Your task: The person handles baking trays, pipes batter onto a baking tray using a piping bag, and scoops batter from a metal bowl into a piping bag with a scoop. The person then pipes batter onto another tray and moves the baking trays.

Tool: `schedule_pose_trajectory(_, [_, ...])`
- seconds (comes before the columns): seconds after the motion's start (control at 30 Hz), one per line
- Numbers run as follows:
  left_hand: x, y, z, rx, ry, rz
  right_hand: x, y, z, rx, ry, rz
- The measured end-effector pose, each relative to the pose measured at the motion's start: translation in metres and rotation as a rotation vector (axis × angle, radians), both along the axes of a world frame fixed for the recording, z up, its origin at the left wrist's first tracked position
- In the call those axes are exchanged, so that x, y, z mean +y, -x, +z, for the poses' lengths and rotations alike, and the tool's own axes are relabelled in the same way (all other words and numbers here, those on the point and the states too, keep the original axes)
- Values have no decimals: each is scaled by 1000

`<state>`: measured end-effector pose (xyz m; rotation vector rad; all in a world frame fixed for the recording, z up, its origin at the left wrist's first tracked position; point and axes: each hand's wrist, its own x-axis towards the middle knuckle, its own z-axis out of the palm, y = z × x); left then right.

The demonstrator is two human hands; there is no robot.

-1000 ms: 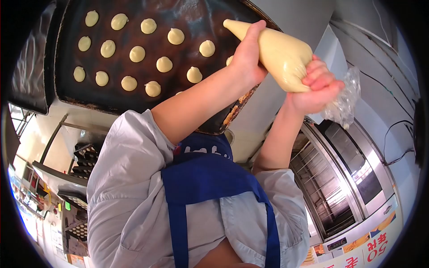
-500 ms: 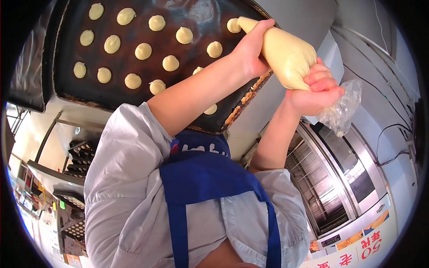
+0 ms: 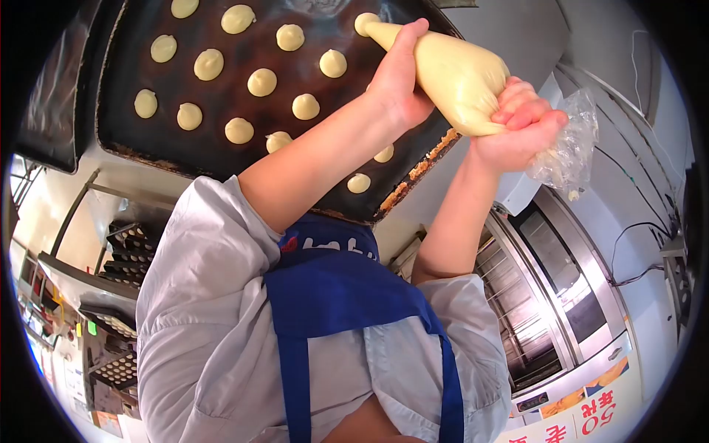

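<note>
A clear piping bag [image 3: 456,83] full of pale yellow batter slants across the tray's right side. My left hand [image 3: 399,77] is wrapped around its lower part near the tip, thumb on top. Gripped in my right hand [image 3: 521,125] is the gathered upper end, with loose crumpled plastic [image 3: 569,144] sticking out behind. The bag's tip touches a round batter mound [image 3: 365,24] on the dark baking tray [image 3: 170,88]. Several similar mounds, such as one batter mound [image 3: 261,82], lie in spaced rows. My left hand and forearm hide part of the tray.
A second dark tray [image 3: 48,111] stands at the far left. Racks with molded pans [image 3: 122,369] are at lower left. To the right is a metal oven [image 3: 535,295] with glass doors. Black cables [image 3: 635,251] hang by the wall, and the baking tray has a crusted edge [image 3: 417,171].
Both hands have carried the piping bag leftward across the tray, and a fresh mound now sits under its tip. My view has shifted, so the tray appears farther right.
</note>
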<state>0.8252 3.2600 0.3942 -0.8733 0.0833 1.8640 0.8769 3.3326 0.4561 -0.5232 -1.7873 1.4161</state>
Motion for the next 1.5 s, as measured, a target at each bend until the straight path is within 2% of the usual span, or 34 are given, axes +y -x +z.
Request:
schedule_pose_trajectory(0.13, [1,6,0,-27,-39,-21,1,2,3,-81,-101,33])
schedule_pose_trajectory(0.23, [-3,20,0,-60,-106,-50,-5,8,0,44,-186,-98])
schedule_pose_trajectory(0.3, [-12,24,7,-25,-67,-32,-8,8,-1,188,-123,-24])
schedule_pose_trajectory(0.43, [-38,45,29,97,111,74,-18,29,0,185,-65,86])
schedule_pose_trajectory(0.53, [-56,62,25,78,-121,18,-38,59,-3,43,-90,3])
schedule_pose_trajectory(0.67, [-58,68,14,1,-114,-49,-39,59,-3,-70,-58,62])
schedule_pose_trajectory(0.73, [-50,60,-4,-43,-88,55,-43,62,0,-123,-98,17])
schedule_pose_trajectory(0.87, [-52,68,-6,-70,-130,30,-53,73,1,-60,-172,-81])
schedule_pose_trajectory(0.93, [-59,82,6,-55,-71,7,-59,79,0,32,-255,-129])
schedule_pose_trajectory(1.03, [-76,99,22,-33,-23,13,-73,91,4,136,-223,-99])
schedule_pose_trajectory(1.07, [-83,105,27,-14,-89,2,-74,94,5,136,-222,-99])
schedule_pose_trajectory(1.13, [-94,115,31,33,-151,12,-76,103,6,62,-232,76])
schedule_pose_trajectory(1.27, [-106,125,21,94,-139,63,-83,124,-2,-20,-151,97])
schedule_pose_trajectory(1.5, [-117,129,17,-8,-278,51,-101,136,7,-98,-146,-7])
